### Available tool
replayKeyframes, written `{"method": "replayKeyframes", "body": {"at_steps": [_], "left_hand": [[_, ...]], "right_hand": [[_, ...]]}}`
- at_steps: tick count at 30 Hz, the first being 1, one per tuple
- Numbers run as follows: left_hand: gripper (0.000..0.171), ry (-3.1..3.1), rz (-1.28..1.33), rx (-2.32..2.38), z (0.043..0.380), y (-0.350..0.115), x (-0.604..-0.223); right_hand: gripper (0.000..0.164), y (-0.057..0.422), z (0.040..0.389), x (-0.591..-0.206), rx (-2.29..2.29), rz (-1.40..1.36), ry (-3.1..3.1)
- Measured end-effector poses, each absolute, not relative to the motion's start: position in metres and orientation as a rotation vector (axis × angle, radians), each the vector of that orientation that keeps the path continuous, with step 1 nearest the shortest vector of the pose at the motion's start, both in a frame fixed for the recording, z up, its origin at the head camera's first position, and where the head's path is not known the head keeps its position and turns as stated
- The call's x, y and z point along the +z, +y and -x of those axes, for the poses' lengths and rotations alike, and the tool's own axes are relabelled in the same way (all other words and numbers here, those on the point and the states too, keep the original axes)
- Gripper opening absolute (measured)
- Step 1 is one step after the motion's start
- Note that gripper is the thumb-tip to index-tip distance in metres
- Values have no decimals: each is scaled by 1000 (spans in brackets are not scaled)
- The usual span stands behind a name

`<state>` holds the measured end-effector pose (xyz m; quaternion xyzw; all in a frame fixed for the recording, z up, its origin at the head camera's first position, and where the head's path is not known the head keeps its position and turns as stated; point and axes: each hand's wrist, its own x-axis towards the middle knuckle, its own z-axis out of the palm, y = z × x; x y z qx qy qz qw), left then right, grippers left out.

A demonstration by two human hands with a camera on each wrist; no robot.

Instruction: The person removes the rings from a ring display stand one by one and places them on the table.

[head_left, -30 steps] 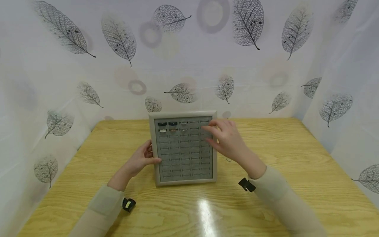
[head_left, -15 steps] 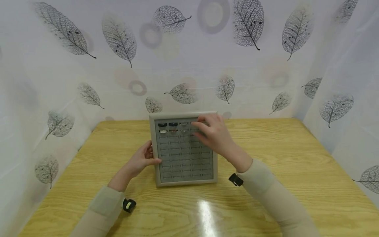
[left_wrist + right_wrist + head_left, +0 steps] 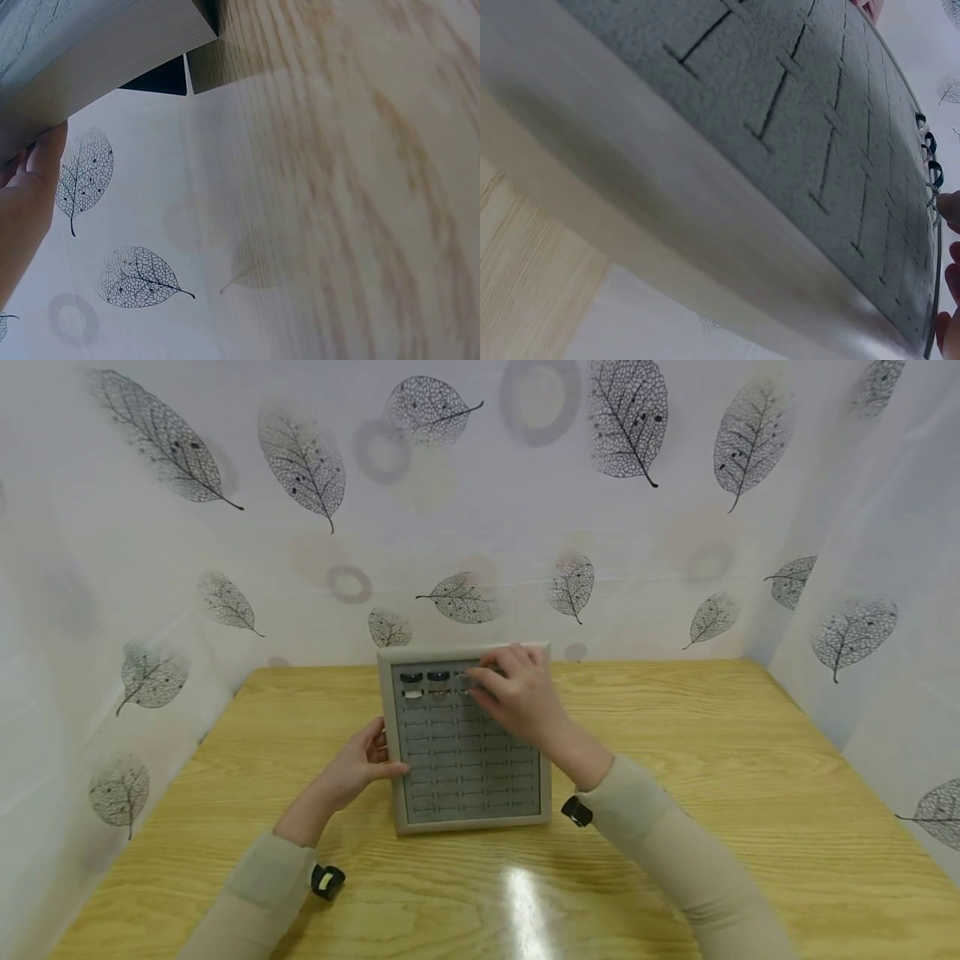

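Note:
A framed grey ring display board (image 3: 472, 768) leans upright on the table, rows of slots across its padded face. My left hand (image 3: 352, 768) grips its left edge, thumb on the front and fingers behind; the left wrist view shows those fingers against the frame's side. Two black rings (image 3: 438, 676) and a white ring (image 3: 412, 693) sit in the upper left slots beside other small rings. My right hand (image 3: 521, 693) is over the upper part, thumb and fingertips apart at the third column's silver rings (image 3: 934, 196), partly covering them. Whether it touches a ring is unclear.
The board stands on a yellow wood-grain table (image 3: 262, 910). A white curtain (image 3: 480, 510) with dark leaf prints hangs behind and at both sides. Each wrist wears a cuff with a small black camera mount (image 3: 576, 811).
My right hand has moved left across the board's top, from its right edge to the third column. The left hand and the board have stayed in place.

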<state>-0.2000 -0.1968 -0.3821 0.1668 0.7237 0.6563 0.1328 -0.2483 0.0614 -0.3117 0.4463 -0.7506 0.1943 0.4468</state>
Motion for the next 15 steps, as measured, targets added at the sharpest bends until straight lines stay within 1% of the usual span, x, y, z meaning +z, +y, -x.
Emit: {"method": "replayKeyframes", "body": {"at_steps": [5,15], "left_hand": [[80,2099,-484,1911,200,-197,-383],[81,2107,-508,1909,201,-198,-386]], "right_hand": [[11,57,250,-315,457,-1066,-1856],[7,50,252,-317,419,-983,-1836]]}}
